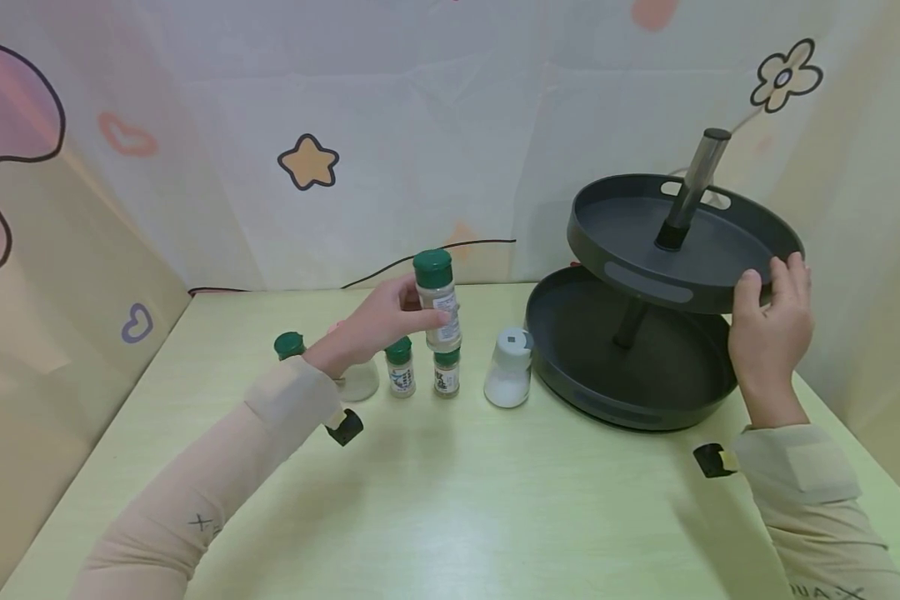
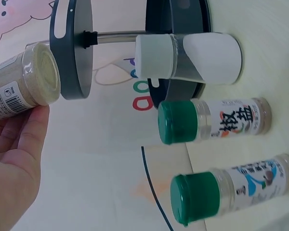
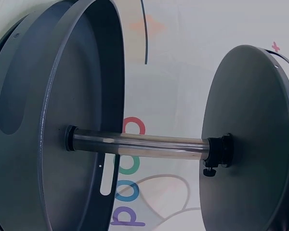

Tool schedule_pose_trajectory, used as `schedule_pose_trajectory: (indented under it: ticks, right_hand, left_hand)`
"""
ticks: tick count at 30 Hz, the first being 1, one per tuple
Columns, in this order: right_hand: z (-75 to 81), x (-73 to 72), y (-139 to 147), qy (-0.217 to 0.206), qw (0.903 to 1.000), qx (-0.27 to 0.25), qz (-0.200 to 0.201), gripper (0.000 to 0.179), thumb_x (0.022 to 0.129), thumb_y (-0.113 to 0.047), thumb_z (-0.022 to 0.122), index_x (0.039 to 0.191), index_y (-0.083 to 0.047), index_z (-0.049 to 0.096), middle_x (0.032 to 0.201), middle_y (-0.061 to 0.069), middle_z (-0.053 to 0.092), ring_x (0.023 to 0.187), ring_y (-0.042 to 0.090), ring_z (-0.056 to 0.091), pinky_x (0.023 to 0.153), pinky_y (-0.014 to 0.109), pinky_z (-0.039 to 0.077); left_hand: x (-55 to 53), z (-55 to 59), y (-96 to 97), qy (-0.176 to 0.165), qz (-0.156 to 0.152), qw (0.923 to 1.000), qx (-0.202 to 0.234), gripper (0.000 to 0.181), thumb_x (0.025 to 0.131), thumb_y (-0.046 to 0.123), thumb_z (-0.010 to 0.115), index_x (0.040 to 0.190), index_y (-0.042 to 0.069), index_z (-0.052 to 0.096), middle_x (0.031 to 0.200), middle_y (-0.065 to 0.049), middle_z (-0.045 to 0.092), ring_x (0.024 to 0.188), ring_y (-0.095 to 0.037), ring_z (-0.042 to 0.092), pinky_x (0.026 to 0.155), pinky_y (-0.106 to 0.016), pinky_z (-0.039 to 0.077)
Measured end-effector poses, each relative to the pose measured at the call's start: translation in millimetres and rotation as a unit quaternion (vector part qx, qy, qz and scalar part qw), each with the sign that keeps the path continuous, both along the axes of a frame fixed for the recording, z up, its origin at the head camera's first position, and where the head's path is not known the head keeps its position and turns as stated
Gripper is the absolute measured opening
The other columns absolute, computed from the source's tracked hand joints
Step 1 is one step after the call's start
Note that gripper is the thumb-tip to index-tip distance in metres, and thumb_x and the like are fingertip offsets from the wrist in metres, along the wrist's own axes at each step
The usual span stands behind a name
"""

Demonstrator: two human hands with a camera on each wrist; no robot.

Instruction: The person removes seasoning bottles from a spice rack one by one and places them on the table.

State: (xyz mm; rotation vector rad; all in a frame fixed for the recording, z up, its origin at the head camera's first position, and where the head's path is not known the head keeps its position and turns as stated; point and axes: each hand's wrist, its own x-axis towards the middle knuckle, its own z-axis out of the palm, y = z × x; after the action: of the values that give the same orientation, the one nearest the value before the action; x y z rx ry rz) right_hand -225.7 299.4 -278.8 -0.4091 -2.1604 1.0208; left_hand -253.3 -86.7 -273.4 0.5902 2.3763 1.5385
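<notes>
My left hand (image 1: 387,323) grips a clear seasoning jar (image 1: 437,304) with a green lid, upright and raised above the table. Pale powder and a barcode label show on that jar in the left wrist view. Two more green-lidded jars stand below it, one with a blue-printed label (image 1: 401,367) and one with black lettering (image 1: 446,372). My right hand (image 1: 772,333) rests on the right rim of the upper tray (image 1: 630,279) of a dark two-tier round rack. Its lower tray (image 1: 607,400) sits on the table, joined by a metal pole (image 3: 139,144).
A white-capped container (image 1: 508,367) stands just left of the rack. Another green-lidded jar (image 1: 289,344) and a pale round object (image 1: 360,382) are partly hidden by the left arm. A printed curtain (image 1: 420,125) hangs behind the pale table (image 1: 450,500).
</notes>
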Motion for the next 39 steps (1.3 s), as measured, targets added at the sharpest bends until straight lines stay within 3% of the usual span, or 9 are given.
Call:
schedule_pose_trajectory:
  ticks: [12,20,32,39]
  right_hand:
    - [0.4,-0.6,0.2,0.0,1.0,0.004,-0.002,0.053,0.088,-0.034,0.031,0.133,-0.007,0.038,0.145,-0.002,0.025,0.135,0.006,0.012,0.11,0.024,0.009]
    - [0.9,-0.4,0.1,-0.005,1.0,0.005,-0.003,0.053,0.089,-0.034,0.031,0.134,-0.008,0.038,0.145,-0.003,0.024,0.135,0.005,0.012,0.11,0.024,0.009]
    - [0.6,-0.6,-0.3,-0.001,1.0,0.003,-0.002,0.053,0.089,-0.035,0.031,0.134,-0.007,0.038,0.145,-0.003,0.025,0.135,0.006,0.012,0.11,0.024,0.009]
    - [0.7,-0.4,-0.4,-0.002,1.0,-0.002,-0.001,0.053,0.089,-0.035,0.031,0.134,-0.008,0.038,0.145,-0.004,0.024,0.135,0.005,0.012,0.11,0.024,0.008]
  left_hand:
    - [5.3,-6.2,-27.6,-0.007,0.015,0.9996,0.021,0.039,0.084,0.019,0.059,0.12,0.013,0.045,0.118,-0.007,0.054,0.106,-0.024,0.05,0.093,-0.043,0.04]
    - [7.4,-7.7,-42.3,-0.02,0.053,0.9983,-0.014,0.045,0.083,0.025,0.06,0.124,0.014,0.044,0.12,-0.007,0.053,0.108,-0.024,0.049,0.095,-0.046,0.036]
    - [12.2,-14.7,-67.1,-0.028,0.077,0.9965,-0.011,0.054,0.082,0.032,0.06,0.128,0.012,0.039,0.125,-0.008,0.049,0.113,-0.026,0.047,0.098,-0.048,0.034]
    - [14.5,-17.9,-81.6,-0.007,0.087,0.9961,-0.008,0.053,0.084,0.033,0.058,0.129,0.012,0.038,0.126,-0.009,0.047,0.113,-0.026,0.046,0.099,-0.049,0.032]
